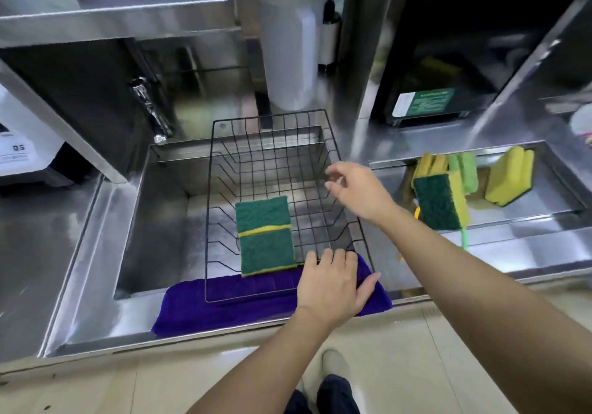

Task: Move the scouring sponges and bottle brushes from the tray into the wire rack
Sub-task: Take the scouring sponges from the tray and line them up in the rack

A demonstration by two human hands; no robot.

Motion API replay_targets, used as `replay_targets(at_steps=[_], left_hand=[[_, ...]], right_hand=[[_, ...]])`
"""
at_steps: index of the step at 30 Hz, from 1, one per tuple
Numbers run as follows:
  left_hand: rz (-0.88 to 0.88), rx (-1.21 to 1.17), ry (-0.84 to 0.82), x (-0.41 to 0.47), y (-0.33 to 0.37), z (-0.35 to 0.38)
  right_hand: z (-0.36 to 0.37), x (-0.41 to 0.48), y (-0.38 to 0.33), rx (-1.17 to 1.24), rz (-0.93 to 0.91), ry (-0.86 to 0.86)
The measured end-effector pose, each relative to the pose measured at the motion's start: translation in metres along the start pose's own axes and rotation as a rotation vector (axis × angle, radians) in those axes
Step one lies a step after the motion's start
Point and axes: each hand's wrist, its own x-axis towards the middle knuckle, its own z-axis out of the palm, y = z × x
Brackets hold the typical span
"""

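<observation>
A black wire rack [224, 163] sits over the steel sink, its near end on a purple cloth. Two green-and-yellow scouring sponges [264, 235] lie flat in it, end to end. My left hand [333, 285] rests on the rack's near right corner, fingers on the wire. Above the rack's right rim hovers my right hand [358, 189], fingers spread and empty. To the right, the recessed steel tray [544, 202] holds several more sponges; one green-faced sponge [440, 202] leans at its left end. A green brush handle [463, 237] pokes out below that sponge.
The purple cloth [224, 304] hangs over the sink's front edge [128, 333]. A white cylinder [288, 61] and a pump bottle [330, 29] stand behind the rack. A faucet lever [147, 102] is at the back left. A dark container with a green label [423, 102] sits at the back right.
</observation>
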Motion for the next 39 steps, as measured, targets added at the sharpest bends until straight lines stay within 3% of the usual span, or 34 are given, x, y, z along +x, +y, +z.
replay_targets(at_steps=[4, 6, 12, 16, 20, 25, 32, 39], left_hand=[[-0.011, -0.012, -0.046, 0.013, 0.016, 0.002], [-0.027, -0.015, -0.063, 0.015, 0.018, 0.004], [0.035, -0.005, -0.034, 0.013, 0.017, 0.006], [0.045, -0.013, -0.026, 0.012, 0.016, 0.004], [0.032, -0.026, -0.022, 0.013, 0.016, 0.002], [-0.003, -0.027, 0.023, 0.004, -0.001, 0.002], [0.013, 0.055, 0.192, -0.025, -0.046, 0.004], [0.012, 0.036, 0.292, -0.034, -0.057, 0.009]], right_hand=[[-0.033, -0.015, 0.041, -0.133, 0.118, 0.438], [-0.043, -0.024, 0.060, -0.204, 0.241, 0.547], [-0.044, -0.051, 0.113, -0.237, 0.638, 0.378], [-0.036, -0.064, 0.122, -0.234, 0.746, 0.342], [-0.046, -0.058, 0.113, -0.028, 0.645, 0.479], [-0.056, -0.036, 0.082, 0.216, 0.388, 0.600], [-0.023, 0.005, 0.032, 0.510, 0.279, 0.511], [0.017, 0.036, -0.011, 0.686, 0.244, 0.308]])
